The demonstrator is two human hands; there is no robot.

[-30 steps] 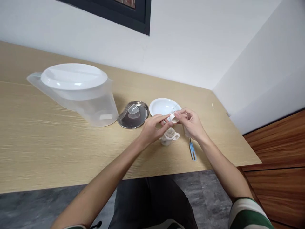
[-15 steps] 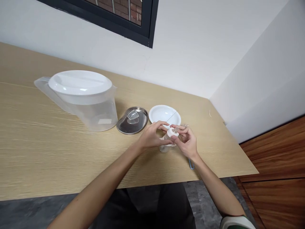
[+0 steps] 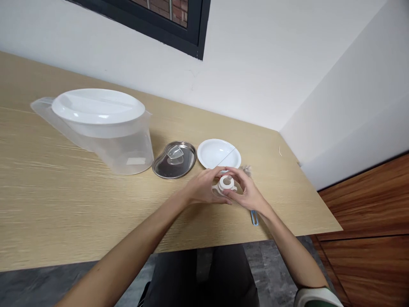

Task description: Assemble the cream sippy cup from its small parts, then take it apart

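Note:
A baby bottle [image 3: 226, 182] with a white collar, a clear teat and side handles is held between both hands, above the table. My left hand [image 3: 204, 187] curls round its left side, thumb low in front. My right hand [image 3: 244, 189] grips the collar from the right, thumb on the near side. The fingers hide most of the bottle's body. Under my right hand and wrist lies a brush with a blue looped handle [image 3: 254, 218], its pale bristles [image 3: 246, 170] showing beyond the fingers. A white bowl [image 3: 234, 164] with a thin rod across it sits just behind my hands.
A kidney-shaped metal tray [image 3: 162, 171] with a small clear plastic cap [image 3: 175, 152] in it stands left of the bowl. Farther left is a large lidded clear pitcher [image 3: 128, 147]. The wooden table [image 3: 79, 213] meets a white wall behind; its front edge is close to me.
The bottle's top now faces more toward me, with the teat upright in the collar. My right hand has come round the collar from the right, and the view has shifted slightly.

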